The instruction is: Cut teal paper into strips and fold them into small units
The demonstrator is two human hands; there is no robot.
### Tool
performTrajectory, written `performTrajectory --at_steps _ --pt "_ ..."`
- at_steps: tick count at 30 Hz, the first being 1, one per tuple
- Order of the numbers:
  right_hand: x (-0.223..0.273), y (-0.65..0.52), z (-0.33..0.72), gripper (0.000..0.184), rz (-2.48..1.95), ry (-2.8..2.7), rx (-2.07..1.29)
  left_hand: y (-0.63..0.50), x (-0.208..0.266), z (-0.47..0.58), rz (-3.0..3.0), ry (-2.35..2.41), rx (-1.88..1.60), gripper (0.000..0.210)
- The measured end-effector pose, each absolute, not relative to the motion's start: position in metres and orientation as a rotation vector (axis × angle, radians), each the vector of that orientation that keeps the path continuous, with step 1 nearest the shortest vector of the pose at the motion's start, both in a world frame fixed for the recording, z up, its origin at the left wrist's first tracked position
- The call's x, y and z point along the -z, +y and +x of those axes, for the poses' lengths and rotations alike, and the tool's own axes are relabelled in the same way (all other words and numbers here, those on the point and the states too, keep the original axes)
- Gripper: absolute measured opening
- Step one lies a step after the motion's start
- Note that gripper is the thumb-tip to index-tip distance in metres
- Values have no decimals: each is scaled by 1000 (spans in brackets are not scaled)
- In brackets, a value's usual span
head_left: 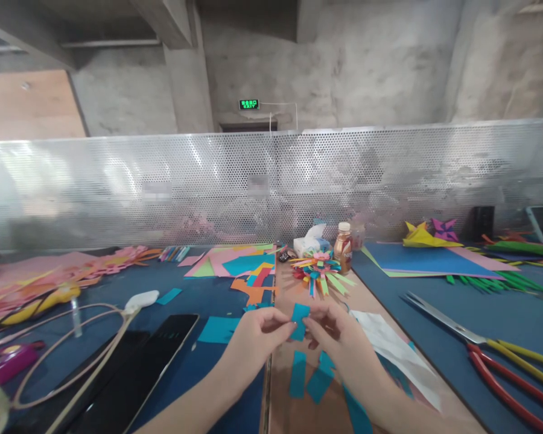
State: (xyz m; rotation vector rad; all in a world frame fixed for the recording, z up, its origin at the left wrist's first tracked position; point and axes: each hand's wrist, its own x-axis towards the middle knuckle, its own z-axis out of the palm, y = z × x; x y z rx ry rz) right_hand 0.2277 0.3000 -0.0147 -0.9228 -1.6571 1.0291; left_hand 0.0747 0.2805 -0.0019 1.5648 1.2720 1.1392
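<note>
Between my two hands, just above the brown strip of the table, is a small blue paper piece [300, 319]. My left hand [265, 331] pinches its left edge between thumb and fingers. On the other side my right hand [332, 331] grips it the same way, its lower fingers partly hidden. Below them lie a blue paper strip [298, 374] and a second, tilted blue strip [320, 380]. A larger blue sheet [219, 330] rests left of my left wrist. Beyond my fingers sits a many-coloured paper-strip flower [319, 271].
Scissors [475, 340] with red and yellow handles lie at right. White tissue [396, 355] is beside my right forearm. A black phone [149, 367] and a white cable [108, 361] are at left. A brown bottle [342, 248] stands before the perforated metal screen [208, 187].
</note>
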Motion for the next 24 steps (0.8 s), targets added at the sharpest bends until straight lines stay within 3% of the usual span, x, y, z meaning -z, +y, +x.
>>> performTrajectory --at_steps 7,11,24 --pt "23 297 222 28 -983 -1563 -1060 276 3 77 1839 1440 -1169 14" --pt "25 295 218 25 -1046 -1576 -1118 274 2 79 1851 1489 -1147 14" --pt "15 296 225 33 -935 -1462 -1222 283 6 77 1124 1138 -1138 26"
